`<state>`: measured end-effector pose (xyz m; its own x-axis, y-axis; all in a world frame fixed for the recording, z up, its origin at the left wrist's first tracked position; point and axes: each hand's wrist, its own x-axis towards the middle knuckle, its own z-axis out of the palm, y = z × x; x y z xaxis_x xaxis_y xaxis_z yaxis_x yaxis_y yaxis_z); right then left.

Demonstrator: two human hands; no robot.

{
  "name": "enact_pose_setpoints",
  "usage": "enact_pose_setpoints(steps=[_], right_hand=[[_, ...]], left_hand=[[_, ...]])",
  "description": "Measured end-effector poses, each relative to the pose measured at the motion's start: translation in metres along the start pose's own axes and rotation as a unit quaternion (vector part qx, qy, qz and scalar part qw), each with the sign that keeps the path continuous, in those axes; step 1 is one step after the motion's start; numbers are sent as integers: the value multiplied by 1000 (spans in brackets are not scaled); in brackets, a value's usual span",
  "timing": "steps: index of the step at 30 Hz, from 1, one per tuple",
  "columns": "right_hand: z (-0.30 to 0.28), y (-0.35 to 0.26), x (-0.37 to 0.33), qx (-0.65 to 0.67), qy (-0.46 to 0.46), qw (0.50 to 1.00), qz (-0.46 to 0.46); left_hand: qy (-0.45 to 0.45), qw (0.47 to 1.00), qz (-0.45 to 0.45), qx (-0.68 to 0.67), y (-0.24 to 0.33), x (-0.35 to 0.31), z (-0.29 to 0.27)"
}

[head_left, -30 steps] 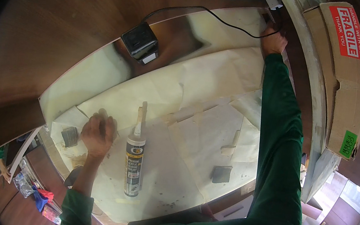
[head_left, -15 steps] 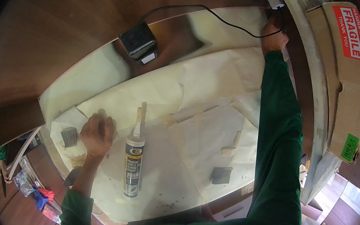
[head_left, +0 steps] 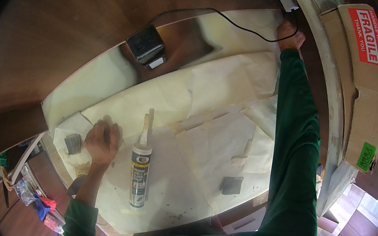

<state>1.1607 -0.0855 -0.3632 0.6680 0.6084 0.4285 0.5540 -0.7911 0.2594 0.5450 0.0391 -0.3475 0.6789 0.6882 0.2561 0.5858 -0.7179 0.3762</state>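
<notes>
My left hand (head_left: 102, 144) rests on the cream paper sheet (head_left: 221, 82), fingertips down and slightly bent, holding nothing I can see. A sealant cartridge (head_left: 139, 175) with a nozzle lies just right of it. Left of the hand is a small dark grey pad (head_left: 72, 144); a similar grey pad (head_left: 232, 185) lies farther right. My right arm stretches to the far right corner, where my right hand (head_left: 291, 35) is closed at the board's edge. A black cable (head_left: 238, 25) passes by its fingers. Whatever those fingers grip is hidden.
A black box-shaped device (head_left: 146, 45) with the cable sits at the board's far edge. Near the right hand is a white plug or adapter (head_left: 289, 3). A long cardboard box (head_left: 366, 92) stands along the right side. Bags and small items (head_left: 41, 203) lie at lower left.
My right hand has drawn back slightly toward me, still closed at the corner. My left hand stays in place on the paper.
</notes>
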Motion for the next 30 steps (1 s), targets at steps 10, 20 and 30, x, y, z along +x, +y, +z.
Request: enact_pose_setpoints(steps=[10,20,30], right_hand=[[-55,87,-139,-106,93,990,26],[-194,45,-200,582,-273,747,169],[-37,44,-39,457,-173,864,125]], left_hand=[[0,1000,-1,-7,0,-2,0],[-2,1000,-2,0,-1,-2,-1],[9,1000,2,-15,4,1,0]])
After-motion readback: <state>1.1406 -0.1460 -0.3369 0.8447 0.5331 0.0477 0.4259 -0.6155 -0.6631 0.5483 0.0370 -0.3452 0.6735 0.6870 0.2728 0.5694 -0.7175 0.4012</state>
